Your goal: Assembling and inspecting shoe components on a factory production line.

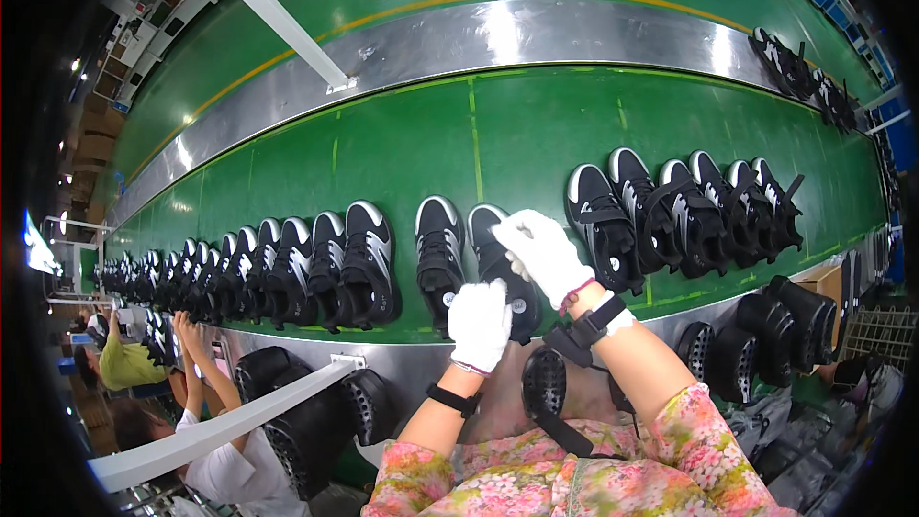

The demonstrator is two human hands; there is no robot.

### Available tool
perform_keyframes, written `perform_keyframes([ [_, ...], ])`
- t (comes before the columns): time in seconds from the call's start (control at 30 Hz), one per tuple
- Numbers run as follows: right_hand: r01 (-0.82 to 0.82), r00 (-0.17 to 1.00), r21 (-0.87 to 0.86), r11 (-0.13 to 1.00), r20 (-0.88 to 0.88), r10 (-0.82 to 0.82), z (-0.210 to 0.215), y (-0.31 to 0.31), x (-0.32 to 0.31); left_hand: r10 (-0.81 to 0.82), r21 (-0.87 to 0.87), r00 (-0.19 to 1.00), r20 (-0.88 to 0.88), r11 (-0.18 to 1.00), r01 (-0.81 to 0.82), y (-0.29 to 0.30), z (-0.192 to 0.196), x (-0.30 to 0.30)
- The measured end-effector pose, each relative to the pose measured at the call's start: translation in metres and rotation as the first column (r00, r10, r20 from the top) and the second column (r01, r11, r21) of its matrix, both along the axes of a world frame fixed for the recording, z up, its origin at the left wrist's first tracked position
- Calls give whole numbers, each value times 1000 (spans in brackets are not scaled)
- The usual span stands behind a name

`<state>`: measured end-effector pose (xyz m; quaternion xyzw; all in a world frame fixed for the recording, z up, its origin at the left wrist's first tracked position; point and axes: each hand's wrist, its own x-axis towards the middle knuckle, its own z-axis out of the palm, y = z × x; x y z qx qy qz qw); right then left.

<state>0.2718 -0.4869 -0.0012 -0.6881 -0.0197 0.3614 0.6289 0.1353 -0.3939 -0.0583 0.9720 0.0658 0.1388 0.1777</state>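
Observation:
Both my hands wear white gloves and are over a pair of black sneakers with silver-white trim. My left hand point(481, 327) is closed, fingers curled, between the heel ends of the left sneaker point(438, 247) and the right sneaker point(490, 255). My right hand point(548, 254) covers part of the right sneaker's laces and side, thumb and fingertips pressed together. Whatever either hand pinches is hidden or too small to tell. Both sneakers lie on the green belt point(421, 134), toes pointing away from me.
A long row of sneakers point(287, 278) runs left; another group point(684, 211) stands right, some with straps sticking up. Beyond the belt is a metal rail point(498, 33). Black shoe-shaped pieces with perforated soles point(732, 364) line the near edge. Co-workers point(230, 460) are at left.

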Motion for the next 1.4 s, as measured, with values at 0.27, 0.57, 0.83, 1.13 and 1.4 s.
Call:
perform_keyframes([
  [0.27, -28, 998, -48, 998, -62, 25, -41, -46, -13, 180, -77, 984, 16, 981, -178, 5, -10, -8],
  [0.57, -34, 999, -314, 949, 5, 38, -69, -57, -41, 214, -120, 976, 41, 971, -207, -7, -14, -3],
  [0.83, -82, 829, -455, 887, 463, 314, 5, -142, -72, 305, -268, 947, 104, 925, -269, -30, -1, -53],
  [1.13, -378, 605, -529, 760, 481, 635, -12, -205, -162, 92, -492, 871, -482, 795, -356, -97, -3, -111],
  [1.4, -399, 404, -695, 598, 453, 795, -14, -190, -198, 135, -413, 828, -545, 816, -405, -118, -13, -116],
])
